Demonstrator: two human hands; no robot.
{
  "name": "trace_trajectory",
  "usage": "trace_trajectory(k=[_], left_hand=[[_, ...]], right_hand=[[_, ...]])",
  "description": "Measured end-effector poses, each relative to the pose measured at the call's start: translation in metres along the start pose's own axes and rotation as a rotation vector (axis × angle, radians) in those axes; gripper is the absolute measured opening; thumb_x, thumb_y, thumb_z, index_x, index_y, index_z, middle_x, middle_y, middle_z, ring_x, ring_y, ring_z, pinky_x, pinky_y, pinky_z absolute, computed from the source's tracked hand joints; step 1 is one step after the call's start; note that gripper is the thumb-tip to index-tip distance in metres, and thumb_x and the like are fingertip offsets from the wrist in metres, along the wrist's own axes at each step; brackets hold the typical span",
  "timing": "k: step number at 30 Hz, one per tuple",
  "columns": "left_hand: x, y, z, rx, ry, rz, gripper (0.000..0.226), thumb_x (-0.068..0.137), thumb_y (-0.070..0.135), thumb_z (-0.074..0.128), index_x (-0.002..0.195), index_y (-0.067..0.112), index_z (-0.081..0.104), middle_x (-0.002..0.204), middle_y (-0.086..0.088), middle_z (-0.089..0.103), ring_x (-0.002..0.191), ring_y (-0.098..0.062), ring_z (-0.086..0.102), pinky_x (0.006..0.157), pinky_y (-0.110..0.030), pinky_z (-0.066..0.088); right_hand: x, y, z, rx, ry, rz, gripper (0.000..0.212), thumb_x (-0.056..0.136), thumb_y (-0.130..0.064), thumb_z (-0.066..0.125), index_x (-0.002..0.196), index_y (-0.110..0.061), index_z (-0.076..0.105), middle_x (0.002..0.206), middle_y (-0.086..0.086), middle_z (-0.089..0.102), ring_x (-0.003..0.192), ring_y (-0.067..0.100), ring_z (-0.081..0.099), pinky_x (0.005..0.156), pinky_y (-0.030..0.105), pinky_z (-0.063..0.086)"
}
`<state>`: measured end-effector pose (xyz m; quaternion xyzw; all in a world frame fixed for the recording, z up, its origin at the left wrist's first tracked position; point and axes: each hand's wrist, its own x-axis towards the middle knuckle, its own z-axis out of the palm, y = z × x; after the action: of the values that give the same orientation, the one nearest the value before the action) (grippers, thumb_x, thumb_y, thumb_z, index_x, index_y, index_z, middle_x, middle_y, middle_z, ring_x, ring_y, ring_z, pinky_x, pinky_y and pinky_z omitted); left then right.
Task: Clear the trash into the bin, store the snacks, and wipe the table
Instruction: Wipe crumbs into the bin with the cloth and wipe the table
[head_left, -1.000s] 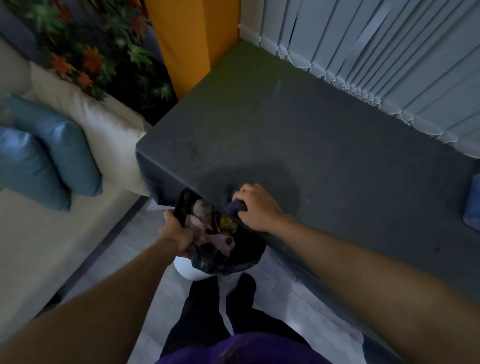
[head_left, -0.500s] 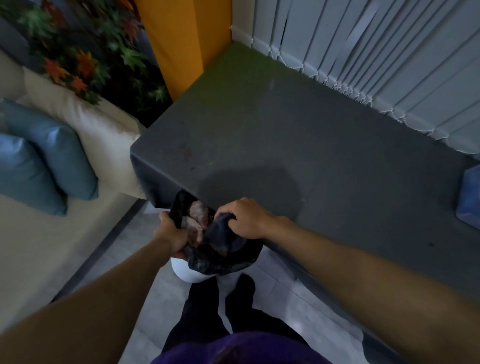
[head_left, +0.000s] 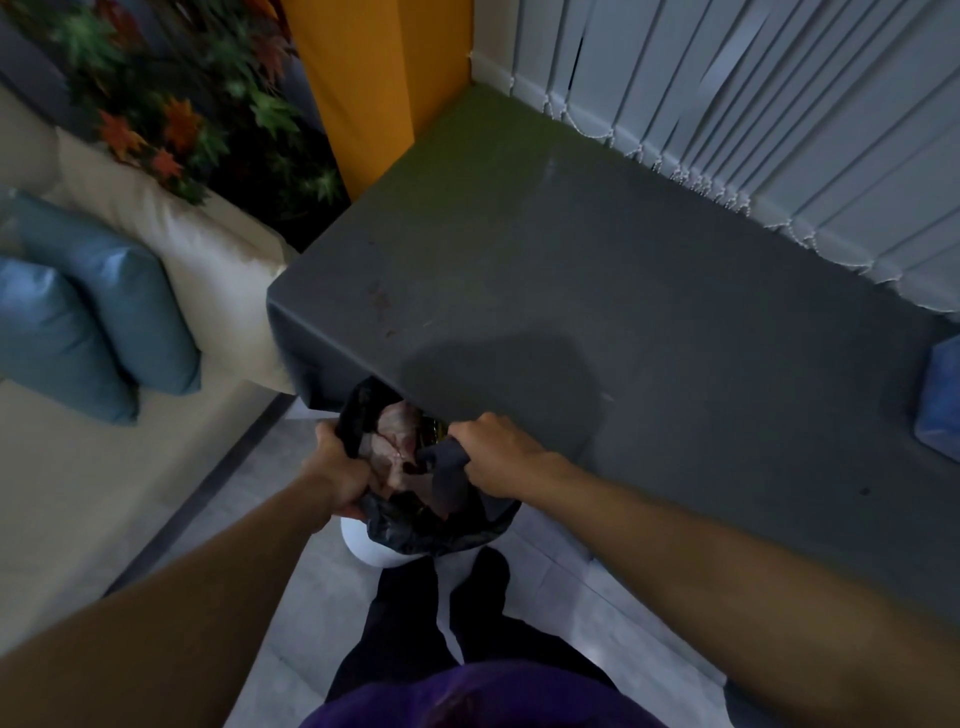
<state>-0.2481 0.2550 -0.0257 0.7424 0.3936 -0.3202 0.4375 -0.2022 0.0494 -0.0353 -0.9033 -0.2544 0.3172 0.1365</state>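
Observation:
A white bin (head_left: 371, 550) with a black bag liner (head_left: 441, 530) stands on the floor at the near edge of the dark grey table (head_left: 597, 270). Crumpled pale trash (head_left: 397, 447) fills the bag. My left hand (head_left: 337, 470) grips the bag's left rim. My right hand (head_left: 498, 454) holds a dark cloth (head_left: 444, 475) over the bag's mouth, just off the table edge.
A cream sofa (head_left: 171, 244) with two blue cushions (head_left: 93, 312) sits to the left. An orange pillar (head_left: 374, 78) and a leafy plant (head_left: 171, 93) stand behind it. Vertical blinds (head_left: 753, 104) run along the table's far side. A blue object (head_left: 940, 400) lies at the table's right edge.
My right hand has slid off the table edge, dragging the dark cloth over the bag's mouth. The yellow wrapper seen in the bag is now mostly covered. My left hand keeps its grip.

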Motion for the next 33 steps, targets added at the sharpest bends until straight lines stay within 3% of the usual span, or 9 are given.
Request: trace_trajectory(k=[4, 9, 15, 17, 19, 24, 26, 30, 33], left_hand=[[-0.005, 0.001, -0.001, -0.015, -0.012, 0.001, 0.068, 0.088, 0.001, 0.064, 0.139, 0.025, 0.026, 0.126, -0.022, 0.05, 0.097, -0.047, 0.065, 0.044, -0.042, 0.058], [-0.007, 0.002, 0.0, -0.038, -0.029, 0.001, 0.068, 0.089, -0.001, 0.062, 0.14, 0.026, 0.025, 0.127, -0.021, 0.049, 0.088, -0.045, 0.068, 0.045, -0.041, 0.059], [-0.009, 0.003, -0.001, -0.041, -0.019, 0.007, 0.067, 0.088, -0.001, 0.062, 0.138, 0.025, 0.026, 0.12, -0.019, 0.052, 0.082, -0.042, 0.07, 0.053, -0.047, 0.061], [-0.01, 0.004, -0.002, -0.048, -0.031, 0.011, 0.068, 0.087, -0.001, 0.063, 0.138, 0.026, 0.026, 0.121, -0.017, 0.051, 0.087, -0.042, 0.069, 0.053, -0.046, 0.061], [-0.011, 0.005, -0.001, -0.047, -0.026, 0.014, 0.07, 0.087, -0.002, 0.062, 0.139, 0.025, 0.025, 0.124, -0.018, 0.05, 0.089, -0.042, 0.067, 0.048, -0.042, 0.06], [-0.009, 0.005, 0.001, -0.055, -0.04, -0.005, 0.07, 0.088, -0.001, 0.062, 0.142, 0.026, 0.025, 0.13, -0.021, 0.049, 0.094, -0.047, 0.067, 0.048, -0.044, 0.06], [-0.008, 0.005, 0.0, -0.05, -0.037, -0.012, 0.069, 0.089, 0.0, 0.062, 0.141, 0.028, 0.025, 0.13, -0.022, 0.049, 0.096, -0.048, 0.066, 0.05, -0.046, 0.06], [-0.008, 0.006, 0.001, -0.023, -0.017, 0.006, 0.07, 0.088, 0.001, 0.062, 0.141, 0.027, 0.024, 0.127, -0.022, 0.051, 0.096, -0.046, 0.066, 0.052, -0.048, 0.061], [-0.008, 0.007, 0.0, -0.012, -0.005, 0.009, 0.069, 0.088, 0.004, 0.064, 0.14, 0.026, 0.024, 0.126, -0.021, 0.051, 0.098, -0.046, 0.066, 0.056, -0.05, 0.061]], right_hand=[[0.001, 0.005, -0.013, 0.065, 0.124, 0.046, 0.017, 0.084, -0.006, 0.057, 0.099, -0.011, 0.052, 0.103, 0.021, 0.062, 0.094, 0.041, 0.06, 0.065, 0.039, 0.039], [0.006, 0.012, -0.026, 0.195, 0.335, 0.014, 0.037, 0.078, 0.001, 0.059, 0.112, -0.013, 0.057, 0.114, 0.01, 0.059, 0.1, 0.036, 0.058, 0.079, 0.044, 0.05], [0.002, 0.005, -0.003, 0.049, 0.065, -0.054, 0.008, 0.083, -0.017, 0.062, 0.09, -0.019, 0.058, 0.096, 0.017, 0.065, 0.088, 0.038, 0.062, 0.064, 0.038, 0.047], [0.002, 0.008, 0.004, 0.092, 0.075, -0.045, 0.011, 0.087, -0.023, 0.06, 0.082, -0.02, 0.051, 0.092, 0.016, 0.065, 0.086, 0.038, 0.063, 0.062, 0.038, 0.045], [0.002, 0.011, 0.006, 0.182, 0.202, -0.032, 0.01, 0.089, -0.022, 0.057, 0.092, -0.015, 0.051, 0.1, 0.015, 0.063, 0.09, 0.039, 0.062, 0.067, 0.041, 0.046], [0.01, 0.028, -0.01, 0.233, 0.653, 0.077, 0.043, 0.085, -0.008, 0.061, 0.127, -0.015, 0.055, 0.119, 0.011, 0.05, 0.102, 0.034, 0.053, 0.087, 0.049, 0.048], [0.012, 0.033, -0.015, 0.116, 0.58, 0.058, 0.049, 0.086, -0.013, 0.062, 0.135, -0.02, 0.054, 0.123, 0.008, 0.051, 0.11, 0.032, 0.05, 0.093, 0.047, 0.045], [0.01, 0.033, -0.003, 0.054, 0.2, -0.132, 0.048, 0.087, -0.013, 0.058, 0.134, -0.024, 0.061, 0.12, 0.003, 0.058, 0.11, 0.028, 0.048, 0.093, 0.042, 0.042], [0.009, 0.032, -0.003, 0.264, 0.234, -0.139, 0.042, 0.084, -0.015, 0.053, 0.124, -0.021, 0.068, 0.108, 0.006, 0.062, 0.101, 0.029, 0.056, 0.088, 0.043, 0.049]])
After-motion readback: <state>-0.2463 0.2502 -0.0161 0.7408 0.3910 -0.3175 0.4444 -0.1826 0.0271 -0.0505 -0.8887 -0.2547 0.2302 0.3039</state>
